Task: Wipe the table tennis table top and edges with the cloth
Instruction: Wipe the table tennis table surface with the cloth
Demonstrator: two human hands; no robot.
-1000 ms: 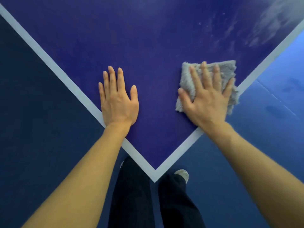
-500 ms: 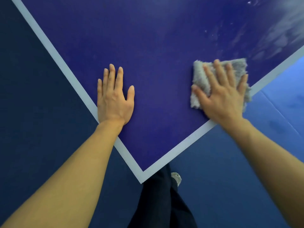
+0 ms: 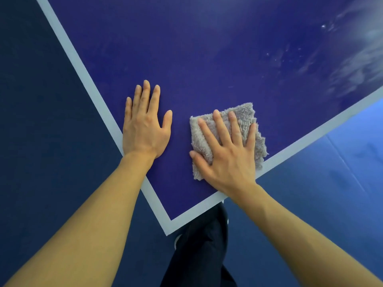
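Step in hand: wiping the near corner of the worktop (image 3: 207,59). Our right hand (image 3: 228,156), fingers straight, presses the folded grey cloth (image 3: 244,114) flat, its near corner touching the right edge line (image 3: 310,133). Our left hand (image 3: 145,131) lies flat and empty, bracing. Pale smears (image 3: 352,67) show far right; we judge the next stroke should go there, then along the edges.

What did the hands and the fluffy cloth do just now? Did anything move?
The right hand slid the cloth left across the table, closer to the left hand. The left hand stayed flat on the table; the right hand stayed flat on the cloth.
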